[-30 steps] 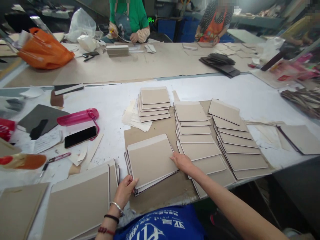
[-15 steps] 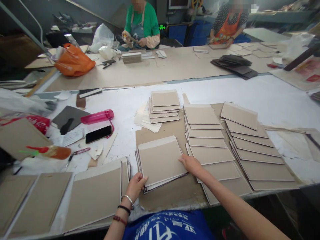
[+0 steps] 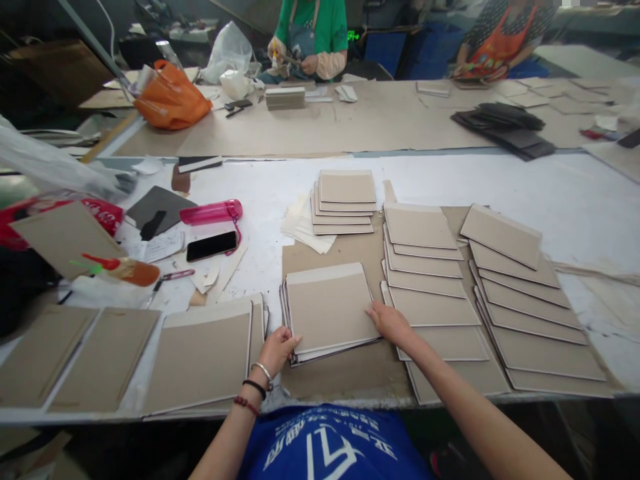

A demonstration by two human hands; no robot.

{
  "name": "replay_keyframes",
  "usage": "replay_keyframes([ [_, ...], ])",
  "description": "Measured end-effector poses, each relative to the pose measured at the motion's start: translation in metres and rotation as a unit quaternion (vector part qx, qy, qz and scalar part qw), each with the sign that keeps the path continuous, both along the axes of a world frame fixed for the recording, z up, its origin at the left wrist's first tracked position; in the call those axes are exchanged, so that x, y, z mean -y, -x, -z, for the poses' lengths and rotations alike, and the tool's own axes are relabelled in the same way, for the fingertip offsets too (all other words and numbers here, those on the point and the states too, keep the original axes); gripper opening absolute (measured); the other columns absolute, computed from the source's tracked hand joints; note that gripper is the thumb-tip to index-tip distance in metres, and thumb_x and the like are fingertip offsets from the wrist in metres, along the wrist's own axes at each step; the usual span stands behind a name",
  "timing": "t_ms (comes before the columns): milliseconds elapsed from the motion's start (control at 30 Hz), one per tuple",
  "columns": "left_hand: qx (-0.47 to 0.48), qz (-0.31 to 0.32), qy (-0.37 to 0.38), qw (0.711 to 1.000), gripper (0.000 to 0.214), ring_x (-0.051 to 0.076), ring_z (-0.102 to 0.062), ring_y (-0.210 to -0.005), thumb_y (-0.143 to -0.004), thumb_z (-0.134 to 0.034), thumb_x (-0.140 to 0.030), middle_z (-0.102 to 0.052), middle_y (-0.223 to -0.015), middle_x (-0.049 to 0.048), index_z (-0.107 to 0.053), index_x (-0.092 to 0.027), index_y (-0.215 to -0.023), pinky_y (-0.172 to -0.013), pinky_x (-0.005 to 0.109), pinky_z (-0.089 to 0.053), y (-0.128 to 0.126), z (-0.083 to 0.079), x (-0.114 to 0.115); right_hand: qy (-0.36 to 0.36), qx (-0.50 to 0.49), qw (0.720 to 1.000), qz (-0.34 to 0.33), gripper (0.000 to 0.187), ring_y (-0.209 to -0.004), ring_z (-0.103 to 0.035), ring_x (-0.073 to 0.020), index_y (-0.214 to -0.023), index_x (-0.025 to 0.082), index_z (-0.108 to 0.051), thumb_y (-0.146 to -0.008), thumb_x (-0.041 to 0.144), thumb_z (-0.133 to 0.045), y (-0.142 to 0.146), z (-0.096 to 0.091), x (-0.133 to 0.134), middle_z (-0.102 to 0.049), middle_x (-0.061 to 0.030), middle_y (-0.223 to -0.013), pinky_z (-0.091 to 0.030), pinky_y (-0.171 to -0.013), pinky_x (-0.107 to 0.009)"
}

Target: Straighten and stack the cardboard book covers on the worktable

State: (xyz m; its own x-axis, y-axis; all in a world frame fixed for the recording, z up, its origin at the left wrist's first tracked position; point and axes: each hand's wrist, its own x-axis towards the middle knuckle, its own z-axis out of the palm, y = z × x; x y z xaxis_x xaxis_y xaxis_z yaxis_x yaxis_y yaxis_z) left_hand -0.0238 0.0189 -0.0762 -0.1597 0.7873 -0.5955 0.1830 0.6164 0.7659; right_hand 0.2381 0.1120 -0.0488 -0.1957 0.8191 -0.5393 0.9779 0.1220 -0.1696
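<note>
A small stack of beige board panels (image 3: 330, 310) with pale top strips and dark edges lies in front of me on a brown board (image 3: 340, 380). My left hand (image 3: 278, 350) grips its lower left edge, thumb on top and fingers partly hidden below. At the right edge, my right hand (image 3: 391, 323) pinches the panels between thumb and fingers. The sheets are slightly fanned at the left and bottom. Close to my left hand lies another pile of larger panels (image 3: 203, 360). Overlapping panels (image 3: 435, 307) are spread just beyond my right hand.
A second overlapping row of panels (image 3: 540, 327) lies far right; a smaller stack (image 3: 347, 187) stands behind. On the left are a phone (image 3: 211, 247), a pink case (image 3: 210, 212) and a glue bottle (image 3: 133, 271). Two people work across the table, near an orange bag (image 3: 173, 100).
The view has shifted, so most of the table appears further right and a little higher. Both hands keep their hold on the same stack, which looks little changed.
</note>
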Motion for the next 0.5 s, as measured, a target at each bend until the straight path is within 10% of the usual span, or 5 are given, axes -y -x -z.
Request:
replay_keyframes([
  [500,-0.006,0.010,-0.001,1.000,0.035,0.009,-0.041,-0.039,-0.054,-0.057,-0.050,-0.042,-0.039,-0.0084,-0.037,-0.021,-0.056,-0.042,0.021,-0.028,-0.0007,-0.0017,0.0022,0.002,-0.017,1.000,-0.014,0.030,-0.093,-0.057,-0.0197,-0.100,0.015,-0.051,-0.090,0.032,-0.028,-0.0021,-0.0011,-0.0020,-0.062,-0.0112,-0.100,-0.036,-0.073,-0.026],
])
